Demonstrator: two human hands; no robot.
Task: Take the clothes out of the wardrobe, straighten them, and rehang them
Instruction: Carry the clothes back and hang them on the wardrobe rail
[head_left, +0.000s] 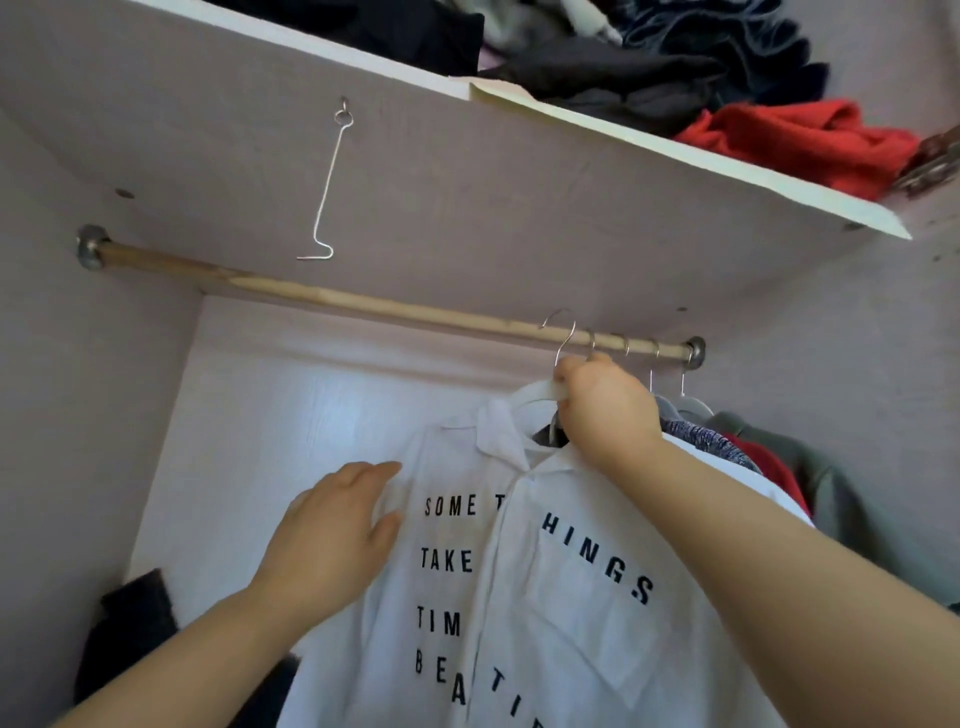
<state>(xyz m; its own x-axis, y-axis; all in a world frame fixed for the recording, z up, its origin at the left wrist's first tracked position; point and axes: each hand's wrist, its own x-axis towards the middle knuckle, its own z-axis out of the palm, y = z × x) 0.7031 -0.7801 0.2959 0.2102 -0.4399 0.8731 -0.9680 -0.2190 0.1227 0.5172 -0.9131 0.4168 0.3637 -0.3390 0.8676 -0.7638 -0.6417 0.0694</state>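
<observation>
A white shirt (566, 597) with black printed letters hangs on a white hanger (535, 391) whose metal hook (563, 332) is at the wooden rail (322, 299). My right hand (605, 410) grips the hanger's neck just under the hook. With straight fingers, my left hand (332, 535) lies flat against the shirt's left shoulder. Whether the hook rests on the rail I cannot tell.
Several other clothes (748, 441) hang bunched at the rail's right end. A shelf (675, 150) above holds piled dark and red garments. A wire hook (324, 197) dangles from its underside. Dark fabric (130, 634) lies low on the left.
</observation>
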